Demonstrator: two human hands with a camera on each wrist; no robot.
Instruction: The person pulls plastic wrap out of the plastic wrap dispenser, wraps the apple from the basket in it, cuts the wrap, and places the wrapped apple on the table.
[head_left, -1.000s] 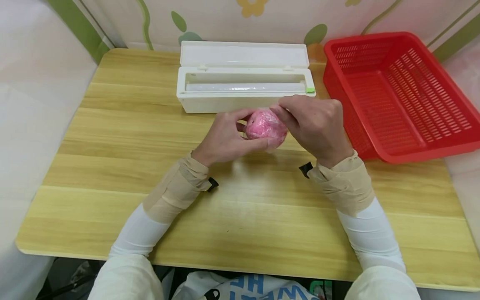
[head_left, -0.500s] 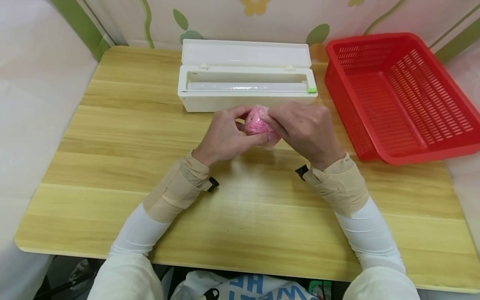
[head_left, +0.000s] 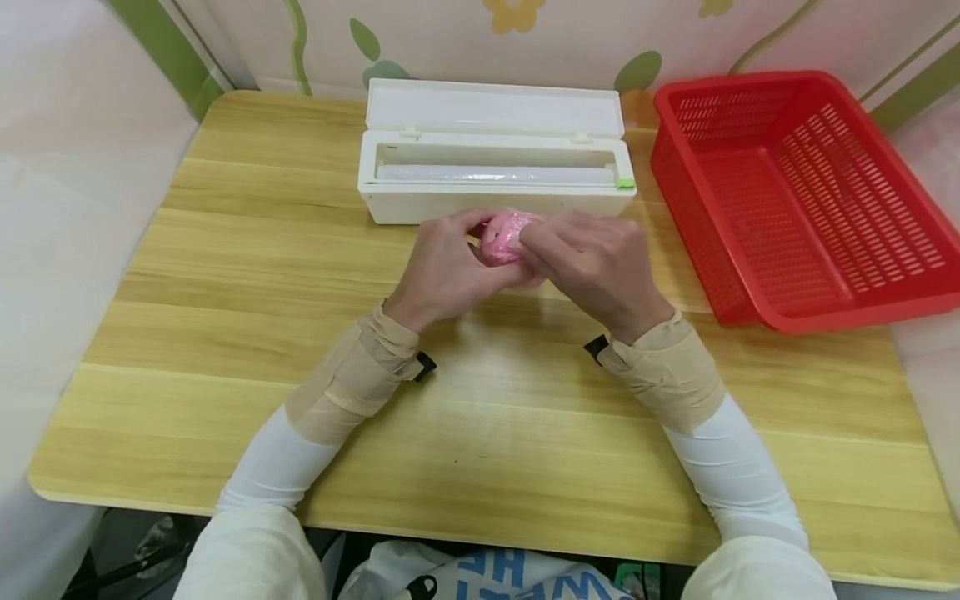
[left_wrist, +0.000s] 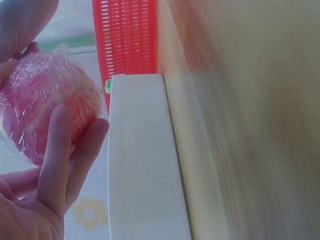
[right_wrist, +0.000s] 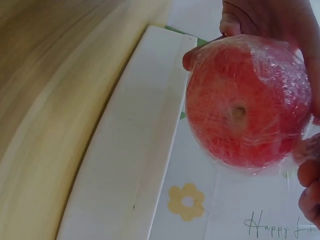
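An apple point(head_left: 501, 237) wrapped in clear cling film point(right_wrist: 285, 75) is held off the table, in front of the white box. My left hand point(head_left: 448, 271) grips it from the left, with fingers on the far side and the thumb on the near side. In the left wrist view, fingertips press on the film around the apple point(left_wrist: 30, 105). My right hand point(head_left: 600, 260) has its fingers curled at the apple's right side, pinching the film there; the fingertips are partly hidden. The right wrist view shows the round end of the apple point(right_wrist: 225, 95) facing the camera.
Behind the hands stands a white film dispenser box point(head_left: 495, 204), lid raised, with a roll point(head_left: 495, 173) inside and a green slider point(head_left: 626, 182) at its right end. A red perforated basket point(head_left: 847, 321) stands at the right on the wooden table point(head_left: 225, 333).
My right hand has moved left and slightly down across the apple, covering more of it. The left hand keeps its grip, and the apple has shifted a little left.
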